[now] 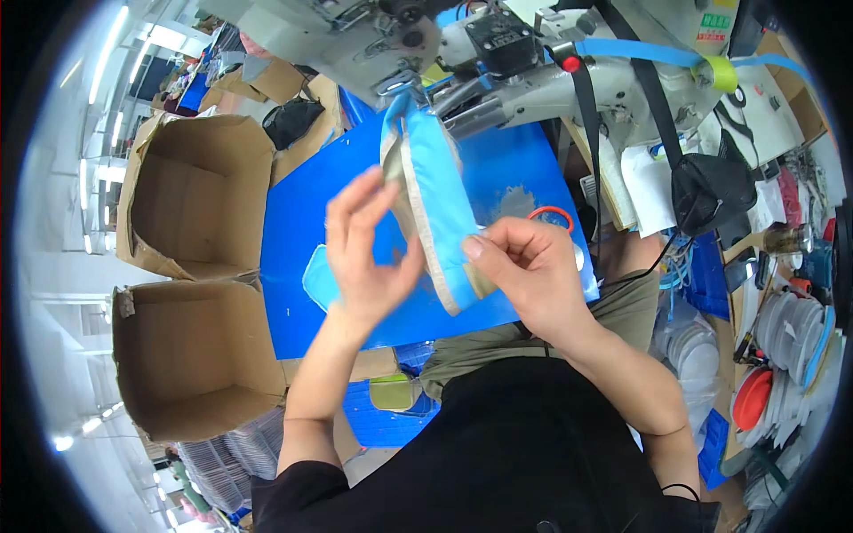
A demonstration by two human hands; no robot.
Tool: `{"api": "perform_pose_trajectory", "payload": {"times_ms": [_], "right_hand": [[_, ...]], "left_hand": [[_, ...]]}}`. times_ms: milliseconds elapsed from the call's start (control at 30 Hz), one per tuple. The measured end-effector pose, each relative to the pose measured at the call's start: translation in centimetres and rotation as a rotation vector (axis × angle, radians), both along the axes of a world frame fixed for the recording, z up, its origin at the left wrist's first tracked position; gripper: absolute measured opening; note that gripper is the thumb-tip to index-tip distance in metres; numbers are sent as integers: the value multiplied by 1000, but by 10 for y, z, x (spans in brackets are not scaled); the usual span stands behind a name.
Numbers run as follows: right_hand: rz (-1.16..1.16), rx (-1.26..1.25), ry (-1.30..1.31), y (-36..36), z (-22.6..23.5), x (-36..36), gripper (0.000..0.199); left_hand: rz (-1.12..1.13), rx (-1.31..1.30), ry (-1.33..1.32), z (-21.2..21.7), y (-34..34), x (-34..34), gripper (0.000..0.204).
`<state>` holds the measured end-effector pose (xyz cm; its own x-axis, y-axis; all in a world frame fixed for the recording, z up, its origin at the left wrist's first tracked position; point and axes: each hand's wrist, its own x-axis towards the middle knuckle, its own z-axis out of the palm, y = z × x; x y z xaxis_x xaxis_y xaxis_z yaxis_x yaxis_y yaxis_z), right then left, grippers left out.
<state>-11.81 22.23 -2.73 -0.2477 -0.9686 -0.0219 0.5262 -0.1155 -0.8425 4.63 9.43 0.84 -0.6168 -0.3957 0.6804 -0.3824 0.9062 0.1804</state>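
Holding a blue piece point(437, 209) edge-up above the blue counter point(302, 222), both hands on it. Right hand point(530, 271) at 3 o'clock of the piece, fingers point(484, 244) pinched together on its lower end. Left hand point(366, 253) at 9 o'clock, fingers point(360, 200) spread apart, touching the piece's back side. Top of the piece sits under the sewing machine point(533, 62) at 12 o'clock. Two open boxes: one point(200, 191) at 9 o'clock, another point(191, 355) at 8 o'clock.
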Motion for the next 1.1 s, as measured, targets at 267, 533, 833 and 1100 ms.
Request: {"api": "perform_pose_trajectory", "payload": {"times_ms": [267, 533, 833, 1100], "right_hand": [[27, -93, 61, -14, 30, 7, 20], [-421, -103, 511, -76, -15, -16, 24], [-421, -85, 472, -88, -29, -1, 16], [-455, -83, 508, -115, -23, -8, 15]], "left_hand": [[-156, -284, 78, 2, -58, -43, 31], [-149, -200, 108, 9, -46, -41, 30], [-210, -248, 18, 10, -50, -44, 24], [-154, -286, -93, 17, -78, -51, 23]]}}
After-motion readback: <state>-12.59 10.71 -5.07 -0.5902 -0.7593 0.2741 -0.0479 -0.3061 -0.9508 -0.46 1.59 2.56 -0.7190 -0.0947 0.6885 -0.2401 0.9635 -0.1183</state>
